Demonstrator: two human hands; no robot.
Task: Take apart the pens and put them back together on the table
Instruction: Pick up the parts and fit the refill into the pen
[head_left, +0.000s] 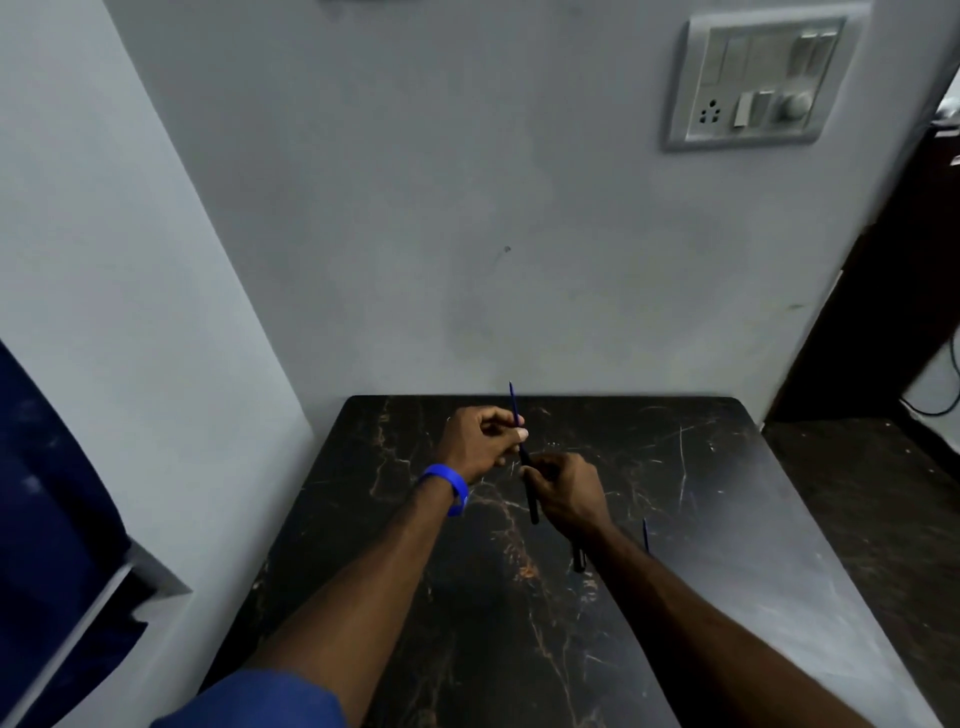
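Over the far middle of the black marble table (727, 493), my left hand (480, 441) pinches a thin blue refill (514, 402) that points up and away. My right hand (566, 491) grips a dark pen barrel (531, 496) just below it. Refill and barrel run in one line, and the refill's lower end sits at the barrel's mouth. Another dark pen part (578, 558) lies on the table, partly hidden under my right forearm. A second blue refill (645, 535) lies just right of that arm.
The table stands against a pale wall, with a second wall close on the left. A switch and socket panel (753, 83) is mounted high on the right. A dark doorway (893, 312) opens at the right. A blue wristband (449, 488) circles my left wrist.
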